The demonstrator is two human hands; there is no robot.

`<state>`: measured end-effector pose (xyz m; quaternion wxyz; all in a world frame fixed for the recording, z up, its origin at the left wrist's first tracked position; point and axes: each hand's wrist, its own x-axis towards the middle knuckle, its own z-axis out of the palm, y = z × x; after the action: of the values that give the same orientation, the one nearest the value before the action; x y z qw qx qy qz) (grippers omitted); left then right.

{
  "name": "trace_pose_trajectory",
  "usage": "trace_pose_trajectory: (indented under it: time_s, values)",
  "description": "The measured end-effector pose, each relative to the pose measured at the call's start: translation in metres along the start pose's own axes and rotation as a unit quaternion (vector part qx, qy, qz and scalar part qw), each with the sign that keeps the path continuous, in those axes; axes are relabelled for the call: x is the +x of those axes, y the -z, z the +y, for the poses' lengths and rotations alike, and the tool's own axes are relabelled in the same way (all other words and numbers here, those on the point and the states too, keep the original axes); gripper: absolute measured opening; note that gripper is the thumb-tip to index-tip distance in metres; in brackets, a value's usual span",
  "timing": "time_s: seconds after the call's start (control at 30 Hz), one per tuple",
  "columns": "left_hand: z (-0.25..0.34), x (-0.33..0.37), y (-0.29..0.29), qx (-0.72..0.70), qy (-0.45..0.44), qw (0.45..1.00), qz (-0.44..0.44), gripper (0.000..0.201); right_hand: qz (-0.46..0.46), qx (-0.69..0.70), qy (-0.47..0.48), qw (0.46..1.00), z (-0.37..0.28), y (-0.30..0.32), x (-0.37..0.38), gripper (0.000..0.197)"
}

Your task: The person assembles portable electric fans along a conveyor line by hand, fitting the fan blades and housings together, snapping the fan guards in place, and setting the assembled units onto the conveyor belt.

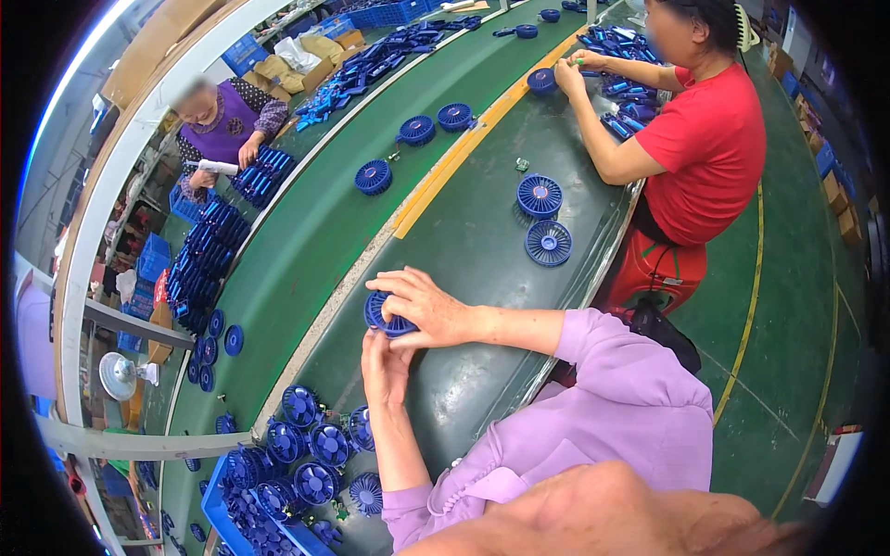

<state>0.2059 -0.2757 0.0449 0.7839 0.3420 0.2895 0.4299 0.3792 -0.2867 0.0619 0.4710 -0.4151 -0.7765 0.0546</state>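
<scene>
Above the green bench, a round blue fan head (pixel 378 310) with a slatted grille is between my two hands. My right hand (pixel 422 310) lies over it, thumb and fingers closed on its rim and face. From below and in front, my left hand (pixel 385 366) grips the near edge, its fingers partly hidden. Farther along the bench, a round blue fan grille (pixel 549 243) lies beside another fan piece (pixel 540 195). Near my left forearm, several fan heads with blades (pixel 329 445) are piled, some with small green circuit boards.
A blue bin (pixel 219 505) of fan blades stands at the near left. Left of the bench runs a green conveyor belt (pixel 306 269) carrying fan heads (pixel 374 177). A person in red (pixel 714 130) works at the far right; another in purple (pixel 222 120) handles blue parts across the belt.
</scene>
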Motion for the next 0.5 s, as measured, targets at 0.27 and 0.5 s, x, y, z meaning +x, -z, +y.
trace_pose_trajectory:
  time_s: [0.27, 0.5]
  values:
    - [-0.006, -0.016, -0.003, -0.023, 0.013, 0.996, 0.083, 0.067, -0.063, 0.145, 0.049, 0.986, -0.002, -0.019, -0.003, 0.045]
    - [-0.010, -0.011, 0.004, -0.200, 0.043, 0.979, 0.023, 0.061, -0.137, 0.047, 0.103, 0.984, -0.019, -0.010, 0.005, 0.065]
